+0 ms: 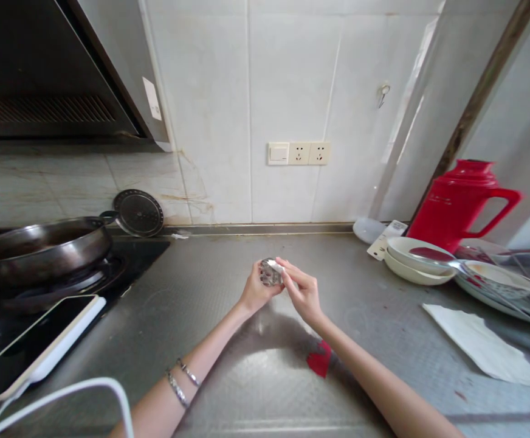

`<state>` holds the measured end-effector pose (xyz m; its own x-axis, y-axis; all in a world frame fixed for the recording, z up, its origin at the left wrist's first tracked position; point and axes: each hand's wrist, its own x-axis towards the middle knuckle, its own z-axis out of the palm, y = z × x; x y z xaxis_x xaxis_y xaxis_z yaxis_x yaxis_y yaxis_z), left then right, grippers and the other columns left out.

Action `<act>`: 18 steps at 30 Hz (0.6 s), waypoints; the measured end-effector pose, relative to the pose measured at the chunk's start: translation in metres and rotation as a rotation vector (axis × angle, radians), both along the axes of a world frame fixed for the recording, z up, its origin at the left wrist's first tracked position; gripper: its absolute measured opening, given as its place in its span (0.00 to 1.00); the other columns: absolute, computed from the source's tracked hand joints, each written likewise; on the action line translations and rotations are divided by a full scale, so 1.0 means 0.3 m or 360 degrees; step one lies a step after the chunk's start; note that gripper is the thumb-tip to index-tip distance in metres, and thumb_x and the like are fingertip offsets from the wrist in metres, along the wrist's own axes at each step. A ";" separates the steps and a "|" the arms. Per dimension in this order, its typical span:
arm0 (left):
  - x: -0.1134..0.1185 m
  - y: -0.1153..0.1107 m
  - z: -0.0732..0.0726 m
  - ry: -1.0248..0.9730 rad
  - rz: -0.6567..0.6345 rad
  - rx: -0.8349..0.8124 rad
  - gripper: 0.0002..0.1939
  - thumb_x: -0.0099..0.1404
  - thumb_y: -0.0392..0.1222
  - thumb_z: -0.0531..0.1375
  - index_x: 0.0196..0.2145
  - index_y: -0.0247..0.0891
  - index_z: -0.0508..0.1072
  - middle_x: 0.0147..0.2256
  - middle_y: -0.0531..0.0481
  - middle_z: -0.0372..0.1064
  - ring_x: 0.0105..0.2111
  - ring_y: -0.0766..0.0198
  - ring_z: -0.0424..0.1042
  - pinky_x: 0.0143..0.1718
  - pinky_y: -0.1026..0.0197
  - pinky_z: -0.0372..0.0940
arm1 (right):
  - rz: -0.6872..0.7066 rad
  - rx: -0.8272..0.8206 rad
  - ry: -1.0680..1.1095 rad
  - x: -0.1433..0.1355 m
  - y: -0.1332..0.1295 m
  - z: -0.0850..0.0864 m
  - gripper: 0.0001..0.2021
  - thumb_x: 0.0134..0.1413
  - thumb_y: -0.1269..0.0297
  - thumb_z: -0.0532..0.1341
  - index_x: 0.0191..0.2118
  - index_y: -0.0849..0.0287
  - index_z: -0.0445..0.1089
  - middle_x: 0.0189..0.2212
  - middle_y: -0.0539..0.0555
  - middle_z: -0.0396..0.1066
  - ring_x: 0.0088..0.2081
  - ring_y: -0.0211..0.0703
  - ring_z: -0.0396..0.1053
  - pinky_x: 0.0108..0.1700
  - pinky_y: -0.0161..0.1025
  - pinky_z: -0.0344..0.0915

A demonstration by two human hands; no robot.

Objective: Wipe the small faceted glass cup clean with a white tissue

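At far left, a dark range hood (50, 73) with a slotted underside overhangs a round, sheened stainless-steel pan (59, 249) on a glossy black stovetop (149, 250). In front lies a flat, black-screened device (32, 347) in a pale, smooth case, with a rounded white cable (82, 383) curving past it. Behind the pan's handle, a dark, round metal disc (138, 213), pierced with small holes near its rim, leans against glossy pale wall tiles (214, 109).

Toward the middle, the left hand (253, 292), its forearm ringed by two silvery bracelets (176, 389), has its fingers curled around a small, shiny, rounded silvery object (269, 274) with a crinkled-looking surface. That object is held above the finely textured metal countertop (201, 274). The right hand (306, 295) brings its fingertips to the object's right edge; whether they pinch it, I cannot tell. Below the right forearm lies a jagged, flat red scrap (320, 359).

On the wall above are cream, square-edged plastic sockets (309, 153). Further right sit a small, round whitish dish (369, 230), then stacked white round bowls (417, 267) with a shiny spoon (433, 258) across them, before a glossy red plastic jug (456, 204) with an angular handle. At far right, a creased white paper sheet (488, 347) lies flat near patterned dishes (497, 280).
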<state>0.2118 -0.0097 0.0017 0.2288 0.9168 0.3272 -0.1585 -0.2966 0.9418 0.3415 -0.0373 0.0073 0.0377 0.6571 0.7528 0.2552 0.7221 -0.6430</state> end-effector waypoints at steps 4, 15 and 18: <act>0.002 -0.012 0.006 0.0097 0.0024 0.0058 0.32 0.46 0.39 0.69 0.47 0.36 0.60 0.42 0.45 0.71 0.39 0.61 0.72 0.41 0.59 0.66 | -0.0035 -0.0208 0.0157 0.000 0.009 -0.001 0.14 0.59 0.55 0.57 0.43 0.51 0.77 0.47 0.51 0.75 0.51 0.53 0.71 0.57 0.53 0.63; -0.009 -0.008 0.028 0.0120 0.0029 0.0058 0.33 0.47 0.42 0.70 0.47 0.36 0.60 0.42 0.44 0.70 0.40 0.59 0.72 0.43 0.55 0.67 | 0.0482 -0.0740 0.0409 0.001 0.040 -0.005 0.23 0.54 0.49 0.59 0.52 0.55 0.70 0.50 0.56 0.72 0.50 0.53 0.70 0.48 0.47 0.70; -0.014 0.013 -0.001 0.0155 0.0087 0.0112 0.35 0.46 0.42 0.70 0.48 0.37 0.58 0.44 0.43 0.70 0.41 0.58 0.72 0.45 0.53 0.66 | 0.0629 -0.0762 0.0314 -0.006 0.027 0.002 0.28 0.52 0.53 0.62 0.59 0.53 0.62 0.57 0.56 0.65 0.52 0.52 0.69 0.48 0.47 0.71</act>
<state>0.2077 -0.0059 0.0014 0.2127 0.9045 0.3697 -0.0492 -0.3680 0.9285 0.3397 -0.0292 0.0080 -0.1678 0.9110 0.3767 -0.1267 0.3590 -0.9247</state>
